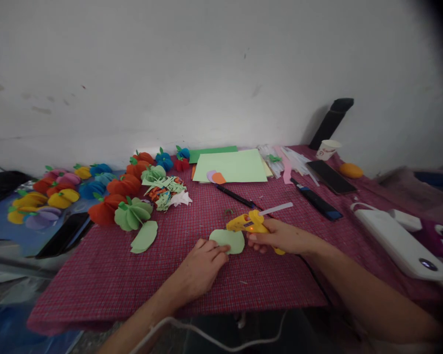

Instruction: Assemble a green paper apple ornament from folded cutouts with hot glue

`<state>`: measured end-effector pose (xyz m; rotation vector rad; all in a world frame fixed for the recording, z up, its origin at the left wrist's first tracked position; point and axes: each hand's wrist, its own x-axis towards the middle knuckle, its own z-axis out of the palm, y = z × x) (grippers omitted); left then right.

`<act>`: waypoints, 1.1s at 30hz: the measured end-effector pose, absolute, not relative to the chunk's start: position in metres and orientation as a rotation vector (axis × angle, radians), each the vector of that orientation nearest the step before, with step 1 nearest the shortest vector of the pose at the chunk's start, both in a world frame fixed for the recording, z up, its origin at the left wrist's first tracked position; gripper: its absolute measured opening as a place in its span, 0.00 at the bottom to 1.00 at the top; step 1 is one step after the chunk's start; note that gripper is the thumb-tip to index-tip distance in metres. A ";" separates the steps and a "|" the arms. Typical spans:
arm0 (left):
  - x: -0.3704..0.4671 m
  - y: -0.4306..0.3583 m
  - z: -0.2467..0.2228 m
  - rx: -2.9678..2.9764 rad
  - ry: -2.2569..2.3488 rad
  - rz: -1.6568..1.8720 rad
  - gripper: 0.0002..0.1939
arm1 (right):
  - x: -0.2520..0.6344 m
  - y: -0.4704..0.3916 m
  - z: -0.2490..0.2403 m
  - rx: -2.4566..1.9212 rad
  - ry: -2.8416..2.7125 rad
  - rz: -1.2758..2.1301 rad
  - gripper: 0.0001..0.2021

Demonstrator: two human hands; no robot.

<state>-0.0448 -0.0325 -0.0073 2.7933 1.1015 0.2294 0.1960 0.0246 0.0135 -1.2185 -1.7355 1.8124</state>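
Observation:
A rounded light green paper cutout [233, 240] lies on the table in front of me. My left hand [205, 260] holds it at its left side, the thumb on its surface and the other fingers curled by its edge. In my right hand [271, 238] is a yellow hot glue gun [248, 222], fingers closed around the handle. Its nozzle points left, at the cutout's upper edge; whether it touches cannot be made out. A clear glue stick [278, 208] sticks out of the gun's back. Left of my hands lie more green cutouts [144, 237] beside a light green paper pumpkin [133, 214].
Several coloured paper pumpkins [123, 186] stand at left, near a heap of paper scraps [168, 191]. Green paper sheets [231, 166] lie at the back with a black pen [235, 195]. At right are a utility knife [317, 199], phone [331, 176], paper cup [328, 149] and white power bank [404, 241].

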 end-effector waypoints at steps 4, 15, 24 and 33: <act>-0.045 -0.033 -0.007 2.792 1.087 0.218 0.10 | 0.197 0.027 0.020 -1.243 -1.700 1.817 0.13; -0.044 -0.032 -0.009 2.803 1.094 0.218 0.09 | 0.189 0.035 0.036 -1.190 -1.852 1.779 0.14; -0.045 -0.030 -0.013 2.814 1.073 0.223 0.09 | 0.198 0.034 0.024 -1.227 -1.907 1.767 0.16; -0.046 -0.031 -0.011 2.820 1.082 0.223 0.09 | 0.196 0.032 0.028 -1.267 -1.927 1.783 0.16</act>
